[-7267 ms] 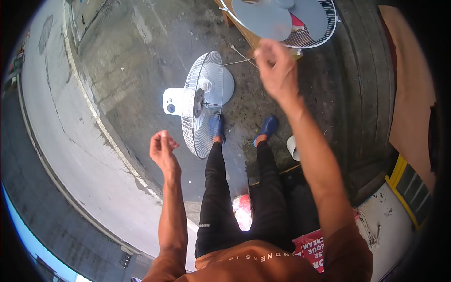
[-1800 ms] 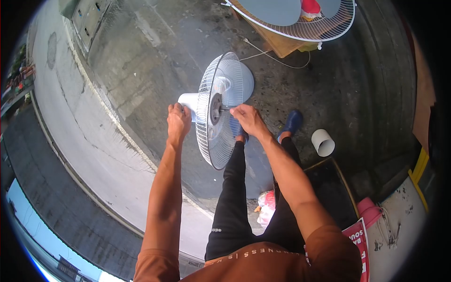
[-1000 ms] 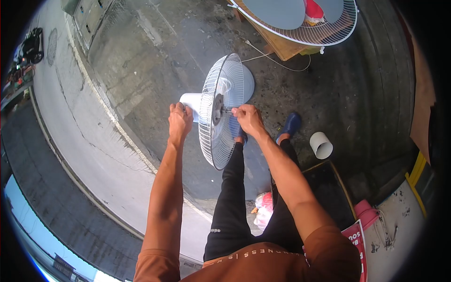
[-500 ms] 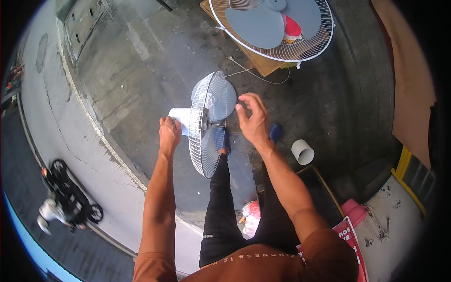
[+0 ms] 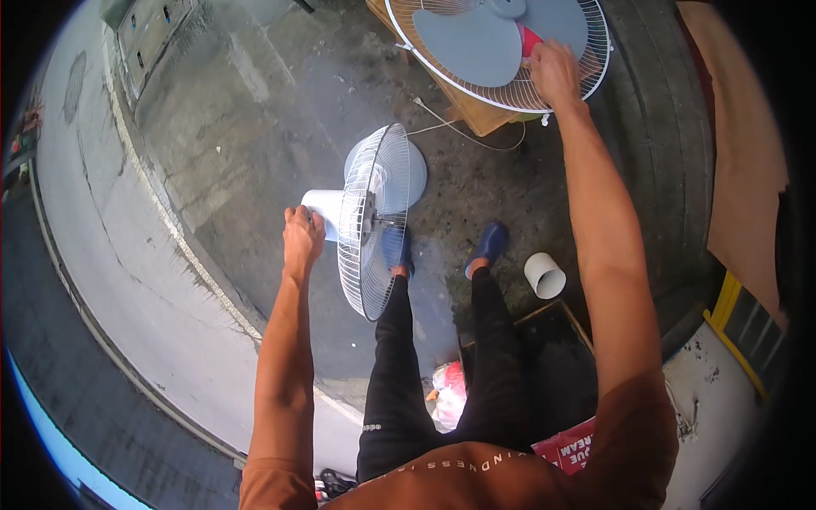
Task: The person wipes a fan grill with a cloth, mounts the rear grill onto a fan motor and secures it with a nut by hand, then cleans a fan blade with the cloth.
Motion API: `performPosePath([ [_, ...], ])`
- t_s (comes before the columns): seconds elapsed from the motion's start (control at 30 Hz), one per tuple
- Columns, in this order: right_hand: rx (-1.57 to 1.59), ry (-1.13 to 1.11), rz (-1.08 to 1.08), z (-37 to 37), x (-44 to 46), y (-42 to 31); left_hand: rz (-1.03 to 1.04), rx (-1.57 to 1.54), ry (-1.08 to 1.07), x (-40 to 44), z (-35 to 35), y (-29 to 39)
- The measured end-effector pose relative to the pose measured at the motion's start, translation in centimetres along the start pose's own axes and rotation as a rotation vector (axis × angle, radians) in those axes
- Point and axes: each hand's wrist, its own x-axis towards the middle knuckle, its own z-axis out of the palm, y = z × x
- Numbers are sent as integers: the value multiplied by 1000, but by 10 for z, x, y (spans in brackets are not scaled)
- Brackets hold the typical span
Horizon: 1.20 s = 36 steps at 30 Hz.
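A white electric fan [image 5: 326, 205] stands on its round base, with its rear wire guard [image 5: 374, 272] fitted and a bare metal shaft sticking out. My left hand [image 5: 303, 235] is closed on the back of its white motor housing. At the upper right, a loose front guard [image 5: 595, 81] holds a grey fan blade [image 5: 467, 51]. My right hand [image 5: 554, 72] reaches inside that guard with fingers curled, beside the blade and a red item [image 5: 529, 40]. The fingertips are hidden, so what they hold does not show.
A wooden stool or small table [image 5: 480, 117] supports the loose guard. A power cord with a plug [image 5: 418, 101] lies on the concrete. A white cylinder [image 5: 545, 276] lies right of my feet, near a dark framed panel [image 5: 552, 365]. A plastic bag [image 5: 448, 395] is between my legs.
My right hand has moved from beside the fan's shaft up and right into the loose guard. My left hand stays on the motor housing. The motorcycle on the road has left view.
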Motion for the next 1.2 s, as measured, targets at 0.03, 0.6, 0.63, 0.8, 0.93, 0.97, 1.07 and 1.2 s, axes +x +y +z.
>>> performPosePath([
  [0.03, -34, -7, -60, 2, 3, 4, -2, 1, 6, 1, 0, 0],
  [0.6, 1586, 472, 788, -100, -50, -12, -35, 13, 2, 1, -2, 7],
  [0.63, 1637, 502, 874, -106, -51, -18, -42, 13, -3, 1, -3, 8],
  [0.8, 1640, 622, 950, -137, -99, -47, -31, 32, 10, 2, 3, 3],
  [0.93, 2250, -145, 579, -86, -180, 5, -30, 30, 7, 4, 7, -8],
  [0.97, 2028, 11, 904, -94, -196, -33, -21, 30, 8, 4, 9, -10],
  [1.07, 1790, 61, 1313, -108, -231, -117, -82, -95, 57, -12, -8, 14],
  [1.2, 1716, 13, 1336, -78, -286, -151, -94, -370, 409, -47, -12, 33],
])
